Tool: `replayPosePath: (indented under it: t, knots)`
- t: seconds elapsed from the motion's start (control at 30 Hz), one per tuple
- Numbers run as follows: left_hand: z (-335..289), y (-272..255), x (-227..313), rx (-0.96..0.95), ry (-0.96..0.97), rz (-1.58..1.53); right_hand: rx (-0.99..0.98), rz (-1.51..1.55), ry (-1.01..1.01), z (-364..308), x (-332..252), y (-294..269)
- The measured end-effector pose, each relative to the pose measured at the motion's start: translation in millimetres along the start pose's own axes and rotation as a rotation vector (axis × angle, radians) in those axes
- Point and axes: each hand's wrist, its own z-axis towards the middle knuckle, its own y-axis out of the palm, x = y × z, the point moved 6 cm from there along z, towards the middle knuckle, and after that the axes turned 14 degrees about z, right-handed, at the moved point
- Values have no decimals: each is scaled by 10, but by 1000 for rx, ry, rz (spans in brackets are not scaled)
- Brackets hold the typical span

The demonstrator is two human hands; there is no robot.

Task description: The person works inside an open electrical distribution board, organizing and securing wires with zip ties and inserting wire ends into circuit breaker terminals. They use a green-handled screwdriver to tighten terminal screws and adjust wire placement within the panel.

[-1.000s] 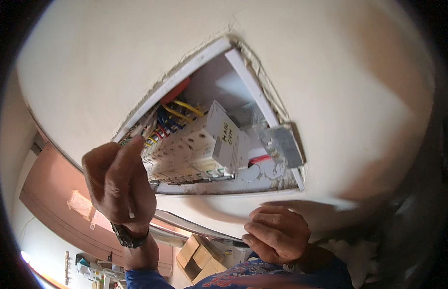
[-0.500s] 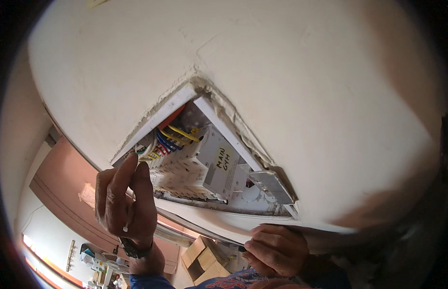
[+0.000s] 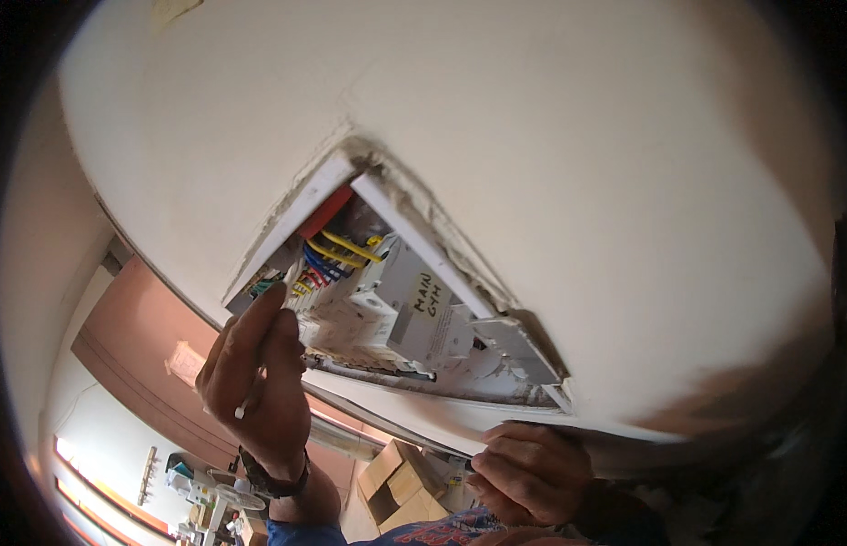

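White plaster wall (image 3: 578,164) surrounds the recessed electrical panel box (image 3: 396,309), which I see from below, its long axis running from the upper left down toward the lower right of the opening. My left hand (image 3: 255,382) is raised at the box's lower-left corner, fingers closed around a thin white rod-like tool (image 3: 260,359) whose tip points up into the bundle of coloured wires (image 3: 328,259), yellow, blue and red, at the left end of the box; whether the tip touches a conductor I cannot tell. My right hand (image 3: 533,469) rests below the box's lower edge, fingers curled together against the wall, and I cannot tell whether it holds anything. The white breaker block (image 3: 410,314) sits mid-box, just right of the wires. My worry here is the tool tip slipping sideways among the crowded wires and bridging or nicking one, since the view is steep and my hand hides the contact point. Crumbling plaster along the opening's upper edge could also drop into the box. Cardboard boxes (image 3: 396,478) lie far below.
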Motion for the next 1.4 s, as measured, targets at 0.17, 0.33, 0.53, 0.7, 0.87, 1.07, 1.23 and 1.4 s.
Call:
replayPosePath:
  t: [0.17,0.33,0.53,0.7,0.87,1.07,1.23,1.4]
  knots:
    - [33,109,23,56,15,-26,-3,1,-2,17,-8,6]
    - [-17,55,-1,200,82,-45,23,3,-45,100,-13,5]
    - [-366,-224,-186,251,38,-280,-36,-19,-49,331,-132,130]
    - [-500,-321,1,13,455,-182,-60,-91,-51,631,-393,159]
    - [-577,-311,155,39,848,-324,-10,-169,-23,906,-456,325]
    - [-638,-254,140,239,987,-411,53,-85,241,946,-493,530]
    - [-614,-216,248,335,1040,-472,150,-208,262,943,-532,517]
    - [-476,-210,222,183,930,-617,248,-291,429,1128,-592,299]
